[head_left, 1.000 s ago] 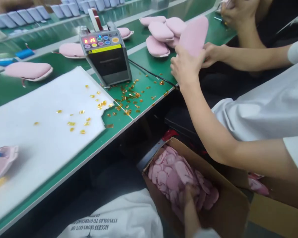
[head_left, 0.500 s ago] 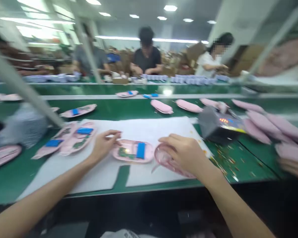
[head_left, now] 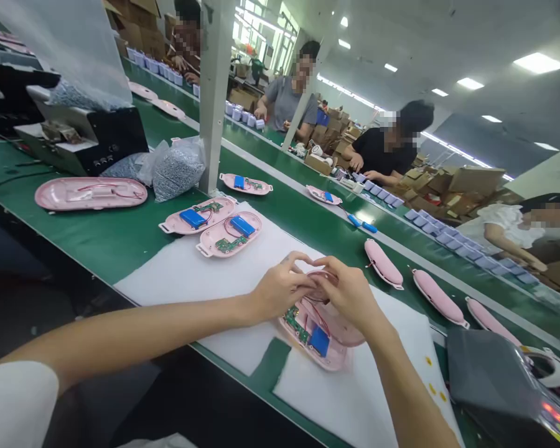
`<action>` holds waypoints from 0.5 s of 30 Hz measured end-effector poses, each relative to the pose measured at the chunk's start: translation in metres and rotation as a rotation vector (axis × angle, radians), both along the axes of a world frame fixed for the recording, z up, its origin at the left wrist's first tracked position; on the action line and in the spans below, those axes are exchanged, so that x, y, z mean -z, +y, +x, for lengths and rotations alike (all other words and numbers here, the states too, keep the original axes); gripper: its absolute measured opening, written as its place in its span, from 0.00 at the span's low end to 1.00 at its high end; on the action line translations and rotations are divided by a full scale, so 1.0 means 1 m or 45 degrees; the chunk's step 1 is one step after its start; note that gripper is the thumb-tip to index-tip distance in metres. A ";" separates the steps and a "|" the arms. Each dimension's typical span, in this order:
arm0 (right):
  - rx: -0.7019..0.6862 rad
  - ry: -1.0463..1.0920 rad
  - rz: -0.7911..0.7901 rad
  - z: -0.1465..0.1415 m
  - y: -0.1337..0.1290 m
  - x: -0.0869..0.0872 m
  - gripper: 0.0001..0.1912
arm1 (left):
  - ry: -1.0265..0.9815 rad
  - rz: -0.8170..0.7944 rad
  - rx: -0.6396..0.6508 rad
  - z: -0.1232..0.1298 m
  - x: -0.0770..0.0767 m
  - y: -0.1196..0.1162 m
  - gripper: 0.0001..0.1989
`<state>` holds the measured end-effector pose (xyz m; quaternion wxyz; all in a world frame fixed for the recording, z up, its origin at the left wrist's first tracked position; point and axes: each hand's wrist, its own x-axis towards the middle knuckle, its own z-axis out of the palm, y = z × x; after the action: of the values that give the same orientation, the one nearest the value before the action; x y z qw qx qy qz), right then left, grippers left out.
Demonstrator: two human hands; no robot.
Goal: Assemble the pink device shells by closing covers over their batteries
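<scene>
Pink plastic housing (head_left: 313, 345), blue battery (head_left: 320, 341) inside, lies at six o'clock from our fingers (head_left: 298, 267), which curl narrowly together above it; whether our left hand (head_left: 280, 289) or right hand (head_left: 348, 295) grips its tilted cover (head_left: 350, 333), we cannot tell. White foam sheet (head_left: 205, 292) lies beneath, two more open housings (head_left: 212, 227) at ten o'clock.

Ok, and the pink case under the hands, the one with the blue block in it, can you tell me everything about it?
It is a shiny pink plastic case, lying open on a white foam sheet. Inside are a blue battery and a small green circuit board, with thin red wires nearby. A rounded pink shell sits over one side, near the left hand and right hand. I can't tell exactly where the hands touch.
</scene>
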<state>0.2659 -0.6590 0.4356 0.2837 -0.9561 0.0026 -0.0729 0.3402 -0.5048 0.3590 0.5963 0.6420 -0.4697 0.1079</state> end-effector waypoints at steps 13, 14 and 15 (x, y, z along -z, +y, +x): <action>0.294 -0.001 -0.197 0.000 -0.002 0.017 0.11 | 1.127 0.219 0.379 0.014 -0.003 -0.001 0.12; 0.327 -0.021 -0.201 0.001 -0.001 0.019 0.11 | 1.139 0.212 0.389 0.015 -0.004 -0.001 0.12; 0.357 -0.036 -0.199 0.003 0.001 0.020 0.10 | 1.158 0.208 0.408 0.016 -0.005 -0.002 0.12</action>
<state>0.2694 -0.6577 0.4153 0.1954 -0.9645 0.1262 -0.1253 0.3566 -0.5064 0.3642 0.6978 0.5885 -0.2614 -0.3137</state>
